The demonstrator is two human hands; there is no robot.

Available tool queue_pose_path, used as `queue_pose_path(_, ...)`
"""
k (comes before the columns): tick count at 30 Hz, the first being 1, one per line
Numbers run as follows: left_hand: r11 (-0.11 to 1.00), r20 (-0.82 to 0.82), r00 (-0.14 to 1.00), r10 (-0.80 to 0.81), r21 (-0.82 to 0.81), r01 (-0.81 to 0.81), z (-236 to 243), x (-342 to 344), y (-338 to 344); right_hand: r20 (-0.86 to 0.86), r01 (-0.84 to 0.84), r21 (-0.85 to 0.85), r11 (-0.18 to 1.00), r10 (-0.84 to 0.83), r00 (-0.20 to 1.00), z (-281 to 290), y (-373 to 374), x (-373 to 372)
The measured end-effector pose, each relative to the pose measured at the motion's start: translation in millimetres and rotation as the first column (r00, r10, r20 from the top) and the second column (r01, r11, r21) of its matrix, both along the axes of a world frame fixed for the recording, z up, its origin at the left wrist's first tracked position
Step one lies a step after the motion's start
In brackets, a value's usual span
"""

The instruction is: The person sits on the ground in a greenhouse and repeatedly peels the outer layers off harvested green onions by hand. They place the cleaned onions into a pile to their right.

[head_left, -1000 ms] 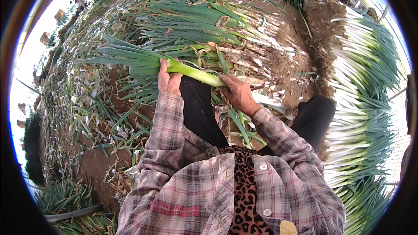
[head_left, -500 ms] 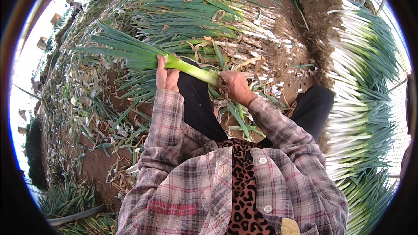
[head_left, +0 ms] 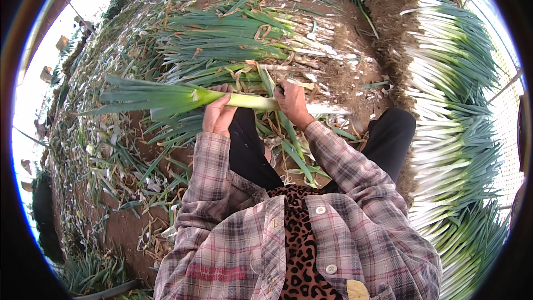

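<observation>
A large green onion (head_left: 250, 101) lies level across my lap, its green leaves to the left and its white shaft to the right. My left hand (head_left: 219, 114) is wrapped around it just below where the leaves fan out. Fingers curled, my right hand (head_left: 292, 103) is closed at the pale shaft, and part of the white end shows beyond it. A loose green leaf strip (head_left: 290, 133) hangs below the right hand; whether the fingers pinch it too is hidden.
Ahead lies a pile of untrimmed green onions (head_left: 222, 36) with soil-covered roots. Along the right runs a long row of clean white-stemmed onions (head_left: 436, 155) beside a soil ridge (head_left: 397, 28). Leaf scraps (head_left: 127, 150) litter the ground at left. My bent knee (head_left: 391, 133) stands between.
The onion has swung from slanting to nearly level, its leafy end lower. My right hand has risen slightly, and more white shaft shows past it. The whole view has shifted a little.
</observation>
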State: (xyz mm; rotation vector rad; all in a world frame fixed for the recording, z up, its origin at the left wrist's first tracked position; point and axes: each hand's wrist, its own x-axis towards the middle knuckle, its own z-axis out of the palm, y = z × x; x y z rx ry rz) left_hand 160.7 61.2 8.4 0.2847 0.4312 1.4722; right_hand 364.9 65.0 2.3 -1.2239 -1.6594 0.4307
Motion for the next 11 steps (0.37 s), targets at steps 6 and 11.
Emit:
queue_pose_path(6, 0.996, 0.259, 0.962, -0.088, 0.025, 0.085, 14.9, -4.8, -5.6, -0.902, -0.464, -0.322, 0.825, -0.119, 0.415, 16.4, 45.9, 62.8)
queue_pose_path(11, 0.983, 0.202, 0.974, -0.098, 0.169, 0.064, 10.1, -33.8, -3.4, 0.365, -0.449, 0.220, 0.866, 0.354, 0.861, 57.1, 25.7, 81.4)
